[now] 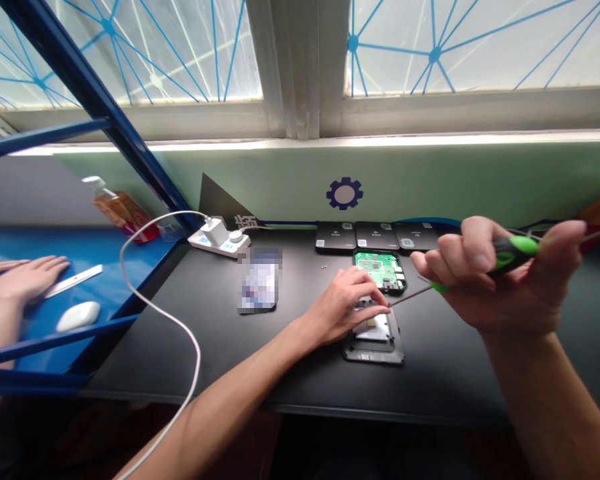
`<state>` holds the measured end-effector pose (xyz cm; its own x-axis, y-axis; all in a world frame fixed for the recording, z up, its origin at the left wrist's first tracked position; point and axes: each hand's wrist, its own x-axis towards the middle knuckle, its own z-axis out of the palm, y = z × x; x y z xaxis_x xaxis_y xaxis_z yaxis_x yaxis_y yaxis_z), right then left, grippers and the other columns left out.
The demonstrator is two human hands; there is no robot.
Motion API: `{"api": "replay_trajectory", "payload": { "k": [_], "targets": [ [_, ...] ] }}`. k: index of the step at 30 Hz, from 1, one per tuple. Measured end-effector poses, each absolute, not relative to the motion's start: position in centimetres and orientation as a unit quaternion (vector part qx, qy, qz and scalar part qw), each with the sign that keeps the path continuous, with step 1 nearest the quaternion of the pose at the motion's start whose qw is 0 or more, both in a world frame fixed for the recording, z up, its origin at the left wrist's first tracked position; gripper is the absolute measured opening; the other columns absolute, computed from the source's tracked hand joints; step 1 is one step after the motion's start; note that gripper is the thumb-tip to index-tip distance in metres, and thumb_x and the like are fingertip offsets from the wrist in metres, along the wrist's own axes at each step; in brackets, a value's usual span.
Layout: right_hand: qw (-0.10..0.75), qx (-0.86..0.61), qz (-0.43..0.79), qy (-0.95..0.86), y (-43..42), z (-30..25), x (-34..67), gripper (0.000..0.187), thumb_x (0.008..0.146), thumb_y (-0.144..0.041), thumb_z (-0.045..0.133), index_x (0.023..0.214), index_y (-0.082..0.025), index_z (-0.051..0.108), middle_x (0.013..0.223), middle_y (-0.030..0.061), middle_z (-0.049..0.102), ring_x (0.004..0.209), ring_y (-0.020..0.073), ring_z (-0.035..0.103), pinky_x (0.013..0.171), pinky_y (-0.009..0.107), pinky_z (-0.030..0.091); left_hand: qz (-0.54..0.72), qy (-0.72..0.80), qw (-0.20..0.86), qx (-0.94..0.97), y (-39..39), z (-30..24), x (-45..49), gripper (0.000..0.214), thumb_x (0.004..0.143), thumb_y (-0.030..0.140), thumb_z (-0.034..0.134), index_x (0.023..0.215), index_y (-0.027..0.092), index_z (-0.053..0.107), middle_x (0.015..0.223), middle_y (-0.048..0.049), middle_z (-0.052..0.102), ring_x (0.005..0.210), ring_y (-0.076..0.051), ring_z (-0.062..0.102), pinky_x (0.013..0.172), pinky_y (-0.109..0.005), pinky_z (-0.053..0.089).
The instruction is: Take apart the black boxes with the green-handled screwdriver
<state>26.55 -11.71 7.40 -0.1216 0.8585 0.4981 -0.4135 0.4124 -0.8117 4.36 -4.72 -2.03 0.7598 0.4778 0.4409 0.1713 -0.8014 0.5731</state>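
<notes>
My right hand (500,280) is wrapped round the green and black handle of a screwdriver (510,257), held above the table on the right. Its thin shaft slopes down to the left. At the shaft's tip, the thumb and fingertips of my left hand (347,303) are pinched together; whatever is between them is too small to make out. Under that hand lies a black plastic cover (375,353) with a silvery plate in its middle, partly hidden by my fingers. Just behind it is an open black case with a green circuit board (377,268).
Three flat black boxes (377,236) line the wall. Tiny screws (323,267) lie left of the circuit board. A blurred phone-like object (259,280) and a power strip (220,241) with a white cable are further left. Beyond the blue frame (125,153) rests another person's hand (27,280).
</notes>
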Motion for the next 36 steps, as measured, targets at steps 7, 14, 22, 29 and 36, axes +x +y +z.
{"api": "replay_trajectory", "payload": {
  "k": [7,14,22,29,36],
  "targets": [
    [0.669,-0.228,0.542,-0.455,-10.3,7.9,30.3,0.068,0.086,-0.07,0.093,0.072,-0.025,0.044,0.052,-0.0078,0.031,0.048,0.012,0.022,0.057,0.039,0.031,0.397,0.278,0.285,0.827,-3.1,-1.6,3.0,0.004,0.104,0.02,0.079,0.101,0.018,0.078,0.101,-0.0045,0.083,0.09,-0.019,0.077,0.086,-0.032,0.06],
    [0.689,-0.022,0.703,-0.177,-8.1,4.4,31.8,0.05,0.099,-0.039,0.081,0.083,-0.027,0.035,0.056,-0.007,0.031,0.047,0.0121,0.024,0.054,0.041,0.031,0.473,0.416,0.252,0.735,-1.6,-0.8,1.5,0.009,0.095,0.015,0.086,0.1,0.021,0.083,0.098,-0.0014,0.087,0.088,-0.019,0.082,0.087,-0.032,0.066],
    [0.671,0.011,0.73,-0.127,-7.5,3.2,32.0,0.037,0.098,-0.032,0.074,0.088,-0.028,0.038,0.06,-0.0074,0.03,0.049,0.0133,0.025,0.055,0.04,0.034,0.422,0.526,0.197,0.712,-0.2,-1.2,0.5,0.011,0.088,0.012,0.092,0.088,0.022,0.088,0.093,-0.0036,0.084,0.08,-0.019,0.078,0.082,-0.033,0.062],
    [0.666,-0.023,0.725,-0.171,-7.6,3.0,31.8,0.048,0.092,-0.024,0.084,0.088,-0.028,0.037,0.061,-0.0106,0.028,0.048,0.0129,0.03,0.056,0.036,0.04,0.376,0.551,0.197,0.719,-0.2,-1.5,0.3,0.013,0.092,0.009,0.086,0.088,0.022,0.088,0.091,-0.0048,0.087,0.081,-0.021,0.08,0.084,-0.034,0.063],
    [0.666,-0.046,0.723,-0.177,-7.7,3.1,31.7,0.05,0.09,-0.026,0.086,0.085,-0.027,0.037,0.059,-0.011,0.03,0.046,0.0124,0.03,0.055,0.035,0.039,0.341,0.544,0.164,0.749,-0.3,-2.3,0.1,0.014,0.091,0.011,0.086,0.085,0.023,0.087,0.085,-0.0069,0.086,0.077,-0.025,0.08,0.079,-0.038,0.064]
  ]
}}
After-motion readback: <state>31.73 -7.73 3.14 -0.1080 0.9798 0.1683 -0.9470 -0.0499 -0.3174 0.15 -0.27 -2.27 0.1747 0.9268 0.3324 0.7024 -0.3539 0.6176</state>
